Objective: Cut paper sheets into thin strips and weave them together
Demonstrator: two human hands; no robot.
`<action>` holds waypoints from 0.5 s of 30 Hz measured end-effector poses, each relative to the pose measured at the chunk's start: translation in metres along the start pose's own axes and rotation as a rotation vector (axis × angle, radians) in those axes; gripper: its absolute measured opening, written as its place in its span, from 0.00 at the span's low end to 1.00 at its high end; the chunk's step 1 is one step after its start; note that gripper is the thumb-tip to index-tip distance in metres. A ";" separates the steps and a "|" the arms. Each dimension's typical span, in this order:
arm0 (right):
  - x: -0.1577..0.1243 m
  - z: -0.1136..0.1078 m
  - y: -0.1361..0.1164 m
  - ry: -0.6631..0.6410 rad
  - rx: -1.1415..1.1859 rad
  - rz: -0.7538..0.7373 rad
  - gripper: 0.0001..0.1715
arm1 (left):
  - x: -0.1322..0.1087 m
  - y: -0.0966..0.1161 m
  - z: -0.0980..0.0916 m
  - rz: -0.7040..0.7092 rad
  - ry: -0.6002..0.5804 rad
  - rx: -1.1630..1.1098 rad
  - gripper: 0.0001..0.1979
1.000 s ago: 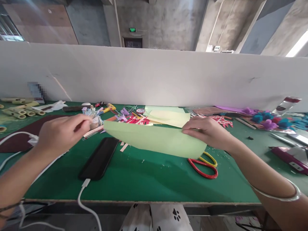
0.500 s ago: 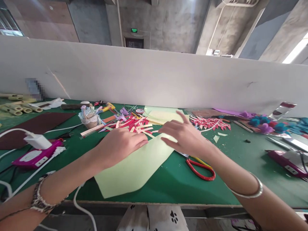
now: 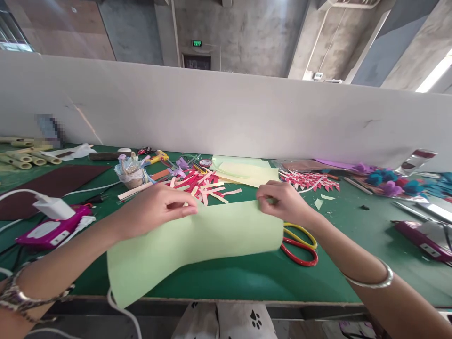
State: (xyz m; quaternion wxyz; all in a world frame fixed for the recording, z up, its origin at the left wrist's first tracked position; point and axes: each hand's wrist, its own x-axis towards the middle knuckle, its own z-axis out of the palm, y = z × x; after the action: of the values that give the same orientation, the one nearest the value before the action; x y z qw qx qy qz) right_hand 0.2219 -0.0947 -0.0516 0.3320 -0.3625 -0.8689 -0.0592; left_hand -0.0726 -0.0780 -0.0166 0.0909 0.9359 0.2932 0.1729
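A pale green sheet of paper [image 3: 197,235] hangs between my two hands, its lower left corner dipping past the table's front edge. My left hand [image 3: 158,209] pinches the upper edge left of its middle. Near the upper right corner, my right hand [image 3: 282,202] grips the same edge with curled fingers. Scissors [image 3: 300,245] with one red and one yellow handle lie on the table beside the sheet's right end; their blades are hidden behind the paper. Beyond my hands is a pile of red and pale paper strips [image 3: 201,183].
More pale green and yellow sheets [image 3: 243,170] lie by the white partition [image 3: 226,113]. A red-and-pink woven piece [image 3: 310,180] is at the right. Purple power strips [image 3: 56,226] with cables flank the workspace. A cup of twisted strips [image 3: 132,172] stands at the back left.
The green sheet has been lifted and turned more level, its left end swinging left and nearer. My left hand moved left; my right hand closed on the upper right edge.
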 end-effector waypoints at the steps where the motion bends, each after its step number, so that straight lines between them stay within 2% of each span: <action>1: -0.005 -0.003 0.006 -0.015 -0.010 0.008 0.09 | -0.002 -0.004 -0.003 -0.025 -0.017 -0.012 0.15; 4: -0.014 -0.011 0.020 -0.029 -0.087 0.052 0.09 | -0.004 -0.009 -0.007 -0.069 -0.051 -0.014 0.15; 6: -0.014 -0.016 0.022 0.019 -0.170 0.087 0.09 | -0.001 -0.007 -0.009 -0.069 -0.053 -0.002 0.15; 8: -0.008 -0.019 0.016 0.082 -0.236 0.097 0.07 | 0.004 -0.003 -0.009 -0.036 -0.042 0.009 0.14; 10: 0.001 -0.019 0.003 0.091 -0.247 0.071 0.07 | 0.010 0.002 -0.009 0.012 -0.028 0.018 0.14; 12: 0.011 -0.017 -0.012 -0.011 -0.195 0.015 0.11 | 0.014 0.004 -0.010 0.051 -0.009 0.036 0.14; 15: 0.021 -0.012 -0.028 -0.198 -0.107 -0.017 0.13 | 0.016 0.003 -0.011 0.073 0.013 0.105 0.14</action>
State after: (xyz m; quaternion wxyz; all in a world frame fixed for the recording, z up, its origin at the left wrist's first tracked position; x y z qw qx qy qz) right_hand 0.1988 -0.1076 -0.0254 0.2242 -0.3763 -0.8961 -0.0722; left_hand -0.0629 -0.0704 -0.0008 0.0333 0.9484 0.2679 0.1663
